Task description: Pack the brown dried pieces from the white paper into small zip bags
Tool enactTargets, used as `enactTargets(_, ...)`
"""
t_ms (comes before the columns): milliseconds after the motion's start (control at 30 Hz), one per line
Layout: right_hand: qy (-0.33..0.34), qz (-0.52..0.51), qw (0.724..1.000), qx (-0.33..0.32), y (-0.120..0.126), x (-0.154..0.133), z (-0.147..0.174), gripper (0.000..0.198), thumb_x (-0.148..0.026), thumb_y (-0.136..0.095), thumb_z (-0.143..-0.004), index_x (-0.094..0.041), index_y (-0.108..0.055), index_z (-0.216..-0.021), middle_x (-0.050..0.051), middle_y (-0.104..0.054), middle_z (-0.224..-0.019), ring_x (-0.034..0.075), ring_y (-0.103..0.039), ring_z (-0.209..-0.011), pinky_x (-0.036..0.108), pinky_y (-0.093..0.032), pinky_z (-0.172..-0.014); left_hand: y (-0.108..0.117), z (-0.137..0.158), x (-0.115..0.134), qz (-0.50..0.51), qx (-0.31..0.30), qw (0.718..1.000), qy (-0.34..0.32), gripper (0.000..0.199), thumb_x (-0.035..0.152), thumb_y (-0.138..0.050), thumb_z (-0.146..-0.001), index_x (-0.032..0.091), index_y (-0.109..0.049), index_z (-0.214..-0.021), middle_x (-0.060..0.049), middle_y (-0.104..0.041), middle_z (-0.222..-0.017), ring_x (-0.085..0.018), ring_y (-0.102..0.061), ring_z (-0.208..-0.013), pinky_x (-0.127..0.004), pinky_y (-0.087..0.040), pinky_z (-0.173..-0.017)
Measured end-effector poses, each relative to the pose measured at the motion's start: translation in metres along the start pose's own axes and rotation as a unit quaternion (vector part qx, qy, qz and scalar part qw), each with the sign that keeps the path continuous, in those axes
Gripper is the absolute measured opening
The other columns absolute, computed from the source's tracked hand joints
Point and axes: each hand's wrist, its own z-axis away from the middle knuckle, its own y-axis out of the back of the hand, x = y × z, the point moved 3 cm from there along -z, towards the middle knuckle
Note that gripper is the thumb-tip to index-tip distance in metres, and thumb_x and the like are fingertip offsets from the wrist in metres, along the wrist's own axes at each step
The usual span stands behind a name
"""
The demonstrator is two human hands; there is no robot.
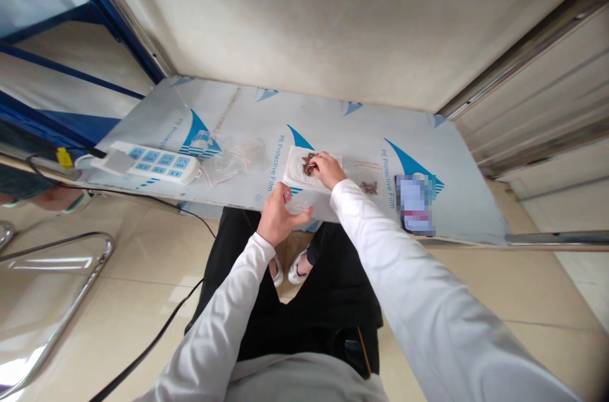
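Small brown metallic pieces (308,164) lie in a loose pile on a white tissue-like pad (295,179); their exact kind is too small to tell. My right hand (327,170) reaches over the pad, fingertips pinched together on some of the pieces. At the front edge of the table, my left hand (280,215) holds a clear zip bag (299,204), thumb and forefinger spread apart at its mouth. The bag's outline is faint. Right of the pad lies another clear zip bag (368,177) with similar brown pieces in its lower end.
A white power strip (164,164) with a plugged-in adapter (113,162) sits on the left of the film-covered table (257,113). Several clear bags (231,161) lie beside it. A phone (415,205) rests at the right front. A black cable (157,342) hangs below.
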Motion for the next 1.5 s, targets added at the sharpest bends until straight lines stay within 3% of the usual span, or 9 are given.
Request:
enactTargets(100,-0.005,0.004,1.0,0.006,-0.002,0.002,-0.006,0.023,-0.005,-0.057,-0.079,-0.016,-0.074,-0.089,0.009,-0.068,-0.097,0.019,-0.062,-0.089,0.03,-0.044,-0.088,-0.003,-0.003,0.001,0.002,0.006,1.0,-0.002,0.056,0.043,-0.079,-0.058,0.024,-0.031,-0.079,0.007,-0.038,-0.071,-0.01,-0.042,-0.06,-0.025,-0.04,-0.059)
enactTargets(300,-0.027,-0.028,0.998,0.052,0.018,-0.002,-0.002,0.019,-0.012,-0.06,-0.082,-0.017,-0.076,-0.091,0.01,-0.074,-0.093,0.02,-0.067,-0.088,0.031,-0.048,-0.087,-0.016,-0.02,-0.005,0.017,0.002,1.0,-0.01,0.046,0.035,-0.073,-0.068,0.023,-0.032,-0.082,0.005,-0.042,-0.074,-0.013,-0.046,-0.065,-0.027,-0.041,-0.063)
enactTargets(467,0.008,-0.172,0.98,0.1,0.061,-0.038,0.043,0.024,-0.026,-0.06,-0.086,-0.017,-0.074,-0.103,0.007,-0.075,-0.1,0.017,-0.071,-0.086,0.027,-0.055,-0.082,-0.025,-0.038,-0.004,0.007,-0.007,0.999,-0.041,0.045,0.034,-0.074,-0.068,0.023,-0.034,-0.085,0.001,-0.048,-0.08,-0.016,-0.051,-0.073,-0.031,-0.042,-0.07)
enactTargets(567,0.045,-0.272,0.96,0.052,0.083,-0.061,0.071,0.02,-0.026,-0.067,-0.08,-0.019,-0.076,-0.097,0.005,-0.076,-0.096,0.019,-0.072,-0.083,0.026,-0.057,-0.077,-0.029,-0.044,0.004,0.017,-0.006,0.998,-0.063,0.045,0.03,-0.075,-0.066,0.023,-0.035,-0.086,0.001,-0.051,-0.082,-0.017,-0.054,-0.076,-0.031,-0.042,-0.072)
enactTargets(767,0.088,-0.067,0.993,-0.038,0.109,-0.078,0.079,0.018,-0.011,-0.066,-0.077,-0.022,-0.078,-0.085,0.003,-0.076,-0.083,0.018,-0.069,-0.073,0.029,-0.051,-0.072,-0.035,-0.045,0.018,0.04,-0.023,0.996,-0.081,0.052,0.022,-0.079,-0.058,0.023,-0.036,-0.088,0.002,-0.051,-0.08,-0.019,-0.056,-0.076,-0.032,-0.042,-0.07)
enactTargets(1033,0.141,0.163,0.973,-0.078,0.115,-0.107,0.081,0.02,0.0,-0.062,-0.074,-0.017,-0.072,-0.071,0.008,-0.067,-0.076,0.021,-0.062,-0.071,0.03,-0.042,-0.065,-0.04,-0.043,0.027,-0.028,-0.044,0.995,-0.087,0.044,0.036,-0.076,-0.068,0.02,-0.041,-0.088,-0.004,-0.054,-0.085,-0.023,-0.056,-0.079,-0.036,-0.041,-0.07)
enactTargets(1200,0.142,0.176,0.972,-0.07,0.12,-0.125,0.085,0.023,0.002,-0.059,-0.075,-0.017,-0.071,-0.073,0.008,-0.069,-0.081,0.021,-0.061,-0.075,0.03,-0.042,-0.064,-0.044,-0.044,0.032,-0.09,-0.036,0.992,-0.083,0.033,0.041,-0.065,-0.081,0.017,-0.045,-0.091,-0.009,-0.055,-0.089,-0.028,-0.056,-0.086,-0.038,-0.039,-0.07)
enactTargets(1367,0.154,0.105,0.978,-0.098,0.125,-0.111,0.081,0.019,-0.006,-0.063,-0.074,-0.02,-0.073,-0.064,0.003,-0.07,-0.067,0.016,-0.058,-0.061,0.028,-0.039,-0.059,-0.041,-0.043,0.032,-0.063,-0.02,0.995,-0.069,0.046,0.045,-0.074,-0.071,0.019,-0.04,-0.089,-0.006,-0.055,-0.088,-0.027,-0.057,-0.085,-0.036,-0.039,-0.071)
enactTargets(1500,0.119,0.013,0.984,-0.129,0.127,-0.097,0.07,0.018,-0.009,-0.067,-0.07,-0.024,-0.078,-0.067,-0.001,-0.072,-0.06,0.014,-0.06,-0.056,0.026,-0.039,-0.058,-0.041,-0.04,0.033,-0.037,-0.023,0.997,-0.057,0.051,0.037,-0.078,-0.064,0.022,-0.036,-0.087,-0.003,-0.054,-0.085,-0.025,-0.056,-0.082,-0.035,-0.037,-0.07)
